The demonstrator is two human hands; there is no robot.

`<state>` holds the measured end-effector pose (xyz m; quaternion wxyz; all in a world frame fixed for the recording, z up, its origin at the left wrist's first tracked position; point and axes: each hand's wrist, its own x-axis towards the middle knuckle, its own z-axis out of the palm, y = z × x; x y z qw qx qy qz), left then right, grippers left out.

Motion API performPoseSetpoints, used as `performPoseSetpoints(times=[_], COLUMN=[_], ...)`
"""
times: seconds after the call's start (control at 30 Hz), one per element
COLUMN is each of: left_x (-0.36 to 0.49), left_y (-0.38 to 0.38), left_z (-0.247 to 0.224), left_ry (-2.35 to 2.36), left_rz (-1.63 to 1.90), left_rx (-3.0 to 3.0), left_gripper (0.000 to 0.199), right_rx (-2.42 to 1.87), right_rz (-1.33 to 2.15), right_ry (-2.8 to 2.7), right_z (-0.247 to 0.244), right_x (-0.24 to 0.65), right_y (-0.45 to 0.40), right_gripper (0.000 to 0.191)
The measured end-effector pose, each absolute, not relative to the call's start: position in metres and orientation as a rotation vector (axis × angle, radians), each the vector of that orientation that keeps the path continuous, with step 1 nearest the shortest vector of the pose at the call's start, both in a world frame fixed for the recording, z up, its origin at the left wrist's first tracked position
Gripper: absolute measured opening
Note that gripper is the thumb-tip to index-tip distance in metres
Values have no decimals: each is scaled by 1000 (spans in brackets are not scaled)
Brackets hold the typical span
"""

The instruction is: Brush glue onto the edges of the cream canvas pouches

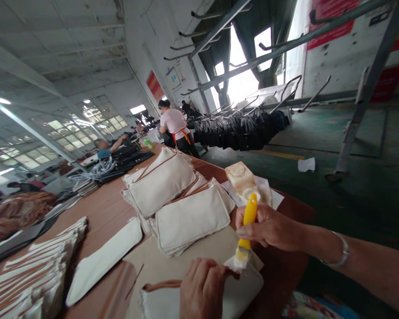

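We see two bare hands at work in the lower middle and lower right. Right hand: fingers closed round the handle of a yellow brush, held near upright, bristles down, metal bracelet on that wrist. Bristles look whitish and sit right at the brown trim of a white pouch at bottom centre (exact contact too blurred for us to call). Left hand: rests over that same pouch, fingers curled together beside the bristles; we cannot tell whether it pinches the trim or just presses. Pouch lies partly on a beige sheet, which lies on the brown tabletop.

Around it we mark: two overlapping piles of white pouches mid-frame, the front pile and the back pile; one loose white piece left of the sheet; a row of white pieces with brown edging at lower left. Just above the right hand, a smeared, pale container sits on white paper. Farther off, we get a person in a pink top at upper centre, dark bags hanging at a metal rack, upper right
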<state>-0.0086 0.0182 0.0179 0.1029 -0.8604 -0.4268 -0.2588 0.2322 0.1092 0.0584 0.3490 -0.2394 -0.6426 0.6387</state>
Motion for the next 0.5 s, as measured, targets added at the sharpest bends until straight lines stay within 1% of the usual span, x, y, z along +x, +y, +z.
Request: performPoseSetpoints(times=[0.07,0.27,0.4,0.5], left_x=[-8,-8,-9,-8], left_y=[17,17,20,24], left_z=[17,13,14,13], left_ry=[-1218,-1208,-1230,-1283], left_rz=[-721,-650,-707,-798], left_rx=[-2541,-2519,-2509,-2498], left_gripper=[15,13,14,11], right_rx=[-610,-640,-633,-685], right_rz=[1671,1456,1523,1457], right_ry=[-1709,-1642,-1785,-1719], right_z=[64,73,68,68], right_x=[239,239,236,237], right_y=[110,104,96,97], right_gripper=[27,28,25,28])
